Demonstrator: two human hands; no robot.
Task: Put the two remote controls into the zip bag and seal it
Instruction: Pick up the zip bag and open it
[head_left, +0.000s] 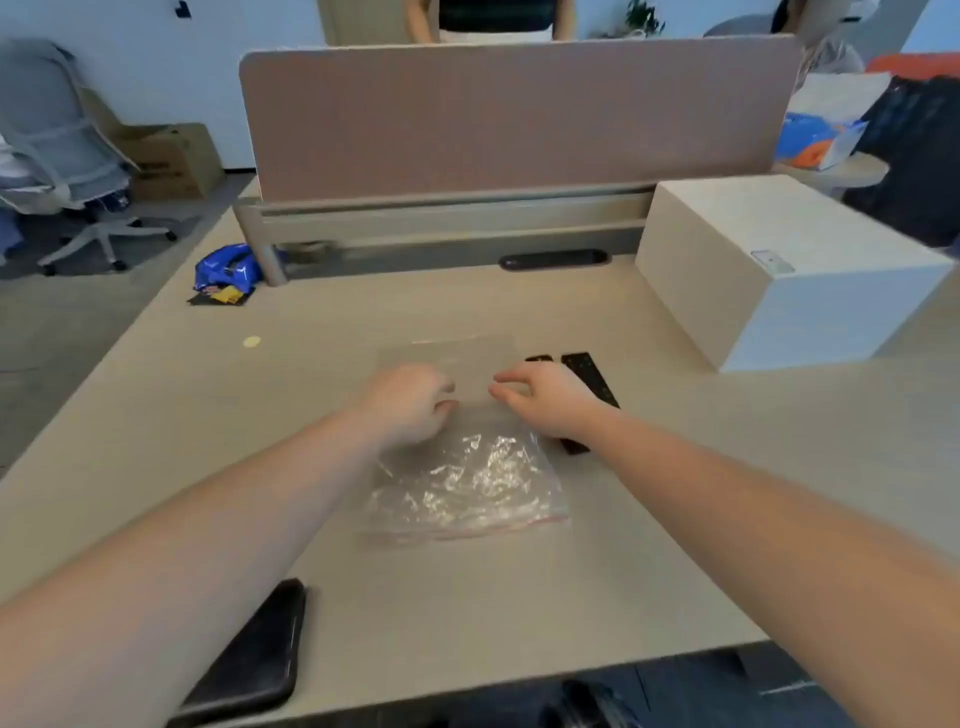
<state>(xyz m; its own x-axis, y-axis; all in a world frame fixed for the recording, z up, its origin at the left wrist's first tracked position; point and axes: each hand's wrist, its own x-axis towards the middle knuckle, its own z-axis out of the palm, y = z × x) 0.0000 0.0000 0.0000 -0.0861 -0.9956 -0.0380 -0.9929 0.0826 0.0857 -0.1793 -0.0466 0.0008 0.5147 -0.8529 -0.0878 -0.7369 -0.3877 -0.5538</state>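
Bag (467, 478) lies flat on the desk (519, 597), both my hands over it.
My left hand (410, 402) and right hand (545, 400) hover apart, fingers curled, holding nothing; two remotes (589, 374) lie just right.

Bare beige desk (649, 519) lies open right of the clear crinkled plastic zip bag (462, 483); a flat black phone (254, 654) blocks the near-left corner.

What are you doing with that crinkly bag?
A person has both hands on a clear zip bag lying flat on the desk. The left hand and right hand are fingering its far end. Two black remote controls lie beside the bag, partly behind the right hand, not yet inside.
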